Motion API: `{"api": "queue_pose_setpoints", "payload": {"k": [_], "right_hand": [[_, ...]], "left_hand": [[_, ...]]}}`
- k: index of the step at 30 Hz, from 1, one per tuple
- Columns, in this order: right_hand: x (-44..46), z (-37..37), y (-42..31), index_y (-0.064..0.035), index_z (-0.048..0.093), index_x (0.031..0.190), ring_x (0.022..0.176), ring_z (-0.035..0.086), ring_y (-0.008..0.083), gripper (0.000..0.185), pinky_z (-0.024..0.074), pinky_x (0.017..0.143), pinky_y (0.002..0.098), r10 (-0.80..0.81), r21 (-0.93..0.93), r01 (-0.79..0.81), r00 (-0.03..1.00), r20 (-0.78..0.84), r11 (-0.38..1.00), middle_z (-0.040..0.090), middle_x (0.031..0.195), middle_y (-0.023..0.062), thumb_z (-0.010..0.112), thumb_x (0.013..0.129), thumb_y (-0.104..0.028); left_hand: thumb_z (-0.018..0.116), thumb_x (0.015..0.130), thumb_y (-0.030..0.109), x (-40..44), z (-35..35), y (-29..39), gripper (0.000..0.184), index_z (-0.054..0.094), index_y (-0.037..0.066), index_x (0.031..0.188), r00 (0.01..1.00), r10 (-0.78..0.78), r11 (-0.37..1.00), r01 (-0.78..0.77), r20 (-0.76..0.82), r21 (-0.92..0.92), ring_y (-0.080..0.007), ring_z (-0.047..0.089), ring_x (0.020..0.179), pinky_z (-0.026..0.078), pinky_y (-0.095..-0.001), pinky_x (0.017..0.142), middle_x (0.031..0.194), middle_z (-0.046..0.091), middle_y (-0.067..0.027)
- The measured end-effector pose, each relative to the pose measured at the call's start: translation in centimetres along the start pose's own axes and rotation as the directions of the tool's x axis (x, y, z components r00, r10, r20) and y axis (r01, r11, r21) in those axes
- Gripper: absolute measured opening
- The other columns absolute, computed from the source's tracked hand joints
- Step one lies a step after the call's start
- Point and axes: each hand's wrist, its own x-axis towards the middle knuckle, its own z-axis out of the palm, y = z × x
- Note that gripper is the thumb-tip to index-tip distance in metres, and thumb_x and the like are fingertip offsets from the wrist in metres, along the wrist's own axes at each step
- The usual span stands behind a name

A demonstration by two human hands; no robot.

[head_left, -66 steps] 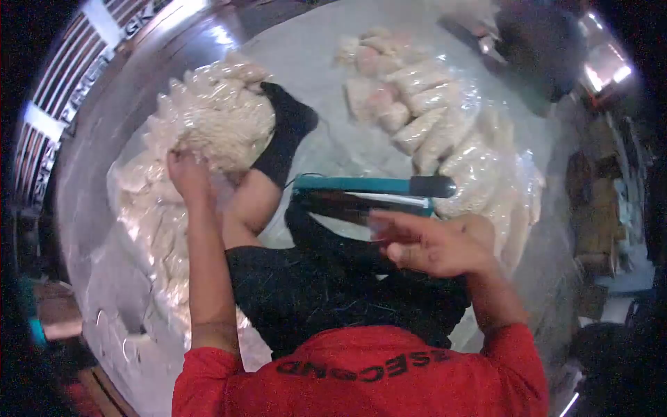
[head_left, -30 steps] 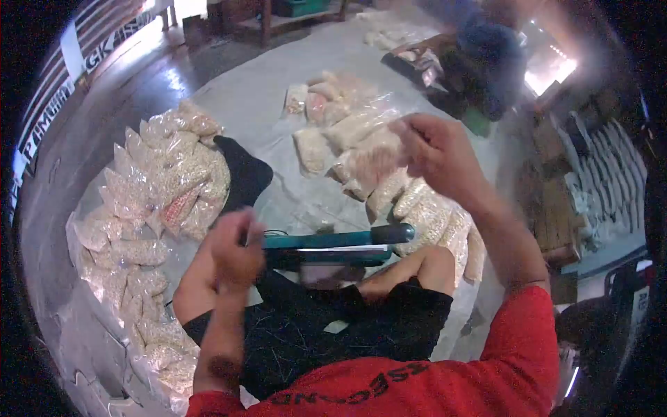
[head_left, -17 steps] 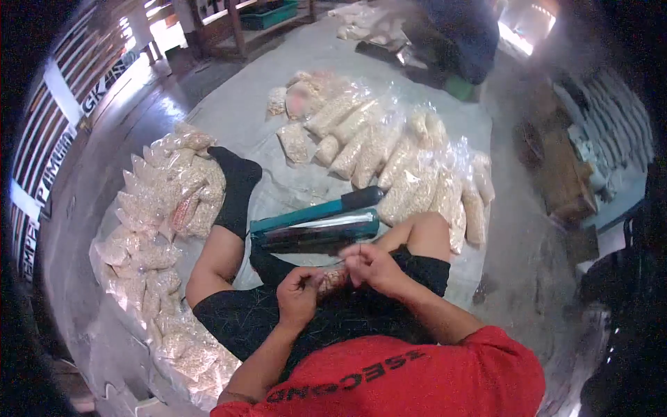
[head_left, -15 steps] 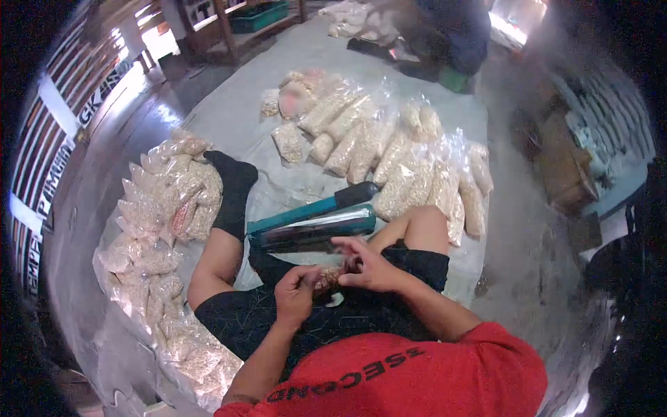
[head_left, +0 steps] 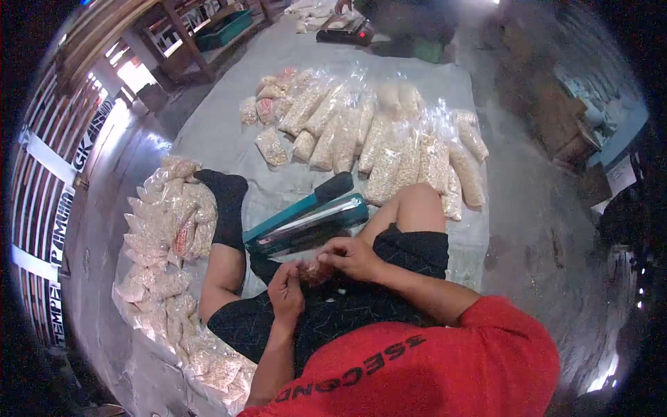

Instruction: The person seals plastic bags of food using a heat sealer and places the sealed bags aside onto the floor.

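Observation:
Over my lap, my left hand (head_left: 286, 290) and my right hand (head_left: 353, 258) pinch opposite sides of a small clear plastic bag (head_left: 316, 273) with reddish-brown contents, blurred too much to name. Just beyond it, between my legs, lies a teal impulse sealer (head_left: 313, 228). Its arm (head_left: 299, 210) is raised, with a black end pointing away to the right. Small white bits lie on my dark shorts below the bag.
Filled clear bags (head_left: 385, 156) of pale beans or grains lie in rows ahead on the white sheet (head_left: 215, 104). More filled bags (head_left: 170, 222) are heaped along my left. At the far end, another person's hand (head_left: 342, 7) is over a scale (head_left: 345, 31).
My right hand's fingers, spread before, have closed on the bag's edge. The bag sits slightly nearer the sealer. The view has tilted, and a hand over the scale now shows.

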Motion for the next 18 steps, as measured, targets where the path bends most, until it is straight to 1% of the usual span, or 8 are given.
{"api": "queue_pose_setpoints", "payload": {"k": [3,6,9,12,13,14,15,18], "right_hand": [[-0.9,-0.3,-1.8,-0.0022,0.074,0.099,0.089,0.069,0.0183,0.027,0.0545,0.082,0.034,0.0,0.054,0.002,0.999,-0.039,0.999,0.074,0.095,0.008,0.076,0.092,-0.028],[-0.2,0.0,1.1,-0.0017,0.075,0.096,0.082,0.064,0.0104,0.018,0.0518,0.075,0.0265,-0.062,-0.051,0.056,0.99,-0.124,0.997,0.072,0.089,0.0036,0.08,0.089,-0.018],[-0.2,-0.6,0.9,-0.0012,0.075,0.094,0.081,0.065,0.0104,0.016,0.0514,0.074,0.0263,-0.025,-0.178,-0.005,0.986,-0.166,0.984,0.072,0.088,0.0042,0.08,0.088,-0.015],[-0.2,-0.6,1.8,-0.0023,0.072,0.095,0.077,0.063,0.0116,0.009,0.0516,0.068,0.0263,0.001,-0.011,-0.004,0.982,-0.191,1.0,0.071,0.088,0.0043,0.074,0.093,-0.01],[0.3,-0.5,1.9,-0.0027,0.068,0.098,0.077,0.064,0.0119,0.006,0.0531,0.066,0.026,0.031,-0.112,-0.054,0.98,-0.197,0.992,0.072,0.09,0.0052,0.07,0.096,-0.008],[0.5,-0.6,2.7,-0.0027,0.066,0.099,0.079,0.066,0.0125,0.008,0.0536,0.064,0.0266,-0.02,0.008,0.022,0.986,-0.163,1.0,0.073,0.092,0.0068,0.069,0.097,-0.009],[0.6,-1.0,4.3,-0.0024,0.064,0.101,0.079,0.066,0.0133,0.012,0.0525,0.062,0.0261,0.062,-0.064,-0.079,0.972,-0.227,0.995,0.073,0.092,0.0078,0.069,0.098,-0.013],[0.3,-0.1,1.0,-0.0023,0.064,0.1,0.08,0.066,0.0137,0.014,0.0523,0.065,0.0263,0.157,0.15,-0.13,0.971,-0.182,0.98,0.072,0.092,0.0083,0.068,0.099,-0.016]], "left_hand": [[0.062,0.103,0.015,0.1,0.0,0.1,0.019,0.072,-0.002,0.1,0.989,0.008,0.999,-0.013,-0.145,-0.034,-0.0187,0.067,0.093,0.051,-0.0306,0.087,0.097,0.072,-0.0092],[0.063,0.1,0.012,0.3,-0.2,0.1,0.017,0.072,-0.002,0.095,0.967,-0.157,0.98,0.178,-0.202,0.089,-0.0182,0.067,0.09,0.051,-0.0309,0.085,0.093,0.071,-0.0086],[0.061,0.1,0.013,0.5,0.4,0.2,0.019,0.072,-0.001,0.093,0.973,-0.064,0.992,0.086,-0.222,0.09,-0.0219,0.067,0.085,0.052,-0.0328,0.083,0.089,0.07,-0.0111],[0.06,0.102,0.021,0.4,0.4,-1.0,0.023,0.071,0.001,0.103,0.988,-0.022,0.992,0.041,-0.151,0.119,-0.0278,0.068,0.09,0.053,-0.0368,0.084,0.095,0.069,-0.0146],[0.06,0.101,0.021,0.2,0.8,-1.9,0.022,0.071,0.002,0.101,0.985,-0.037,0.994,0.053,-0.168,0.096,-0.0285,0.068,0.092,0.053,-0.0375,0.085,0.096,0.069,-0.0144],[0.06,0.101,0.021,0.4,0.9,-2.4,0.022,0.071,0.003,0.099,0.983,-0.042,0.996,0.056,-0.177,0.075,-0.0292,0.067,0.095,0.053,-0.0382,0.087,0.097,0.07,-0.0142],[0.06,0.101,0.021,0.7,0.5,-2.2,0.022,0.071,0.003,0.099,0.966,-0.073,0.992,0.097,-0.249,0.084,-0.0292,0.067,0.095,0.053,-0.0382,0.087,0.097,0.07,-0.0142],[0.059,0.101,0.022,0.2,0.2,-1.9,0.023,0.07,0.002,0.104,0.967,-0.143,0.986,0.158,-0.211,0.059,-0.0289,0.069,0.092,0.053,-0.038,0.084,0.098,0.07,-0.0153]]}}
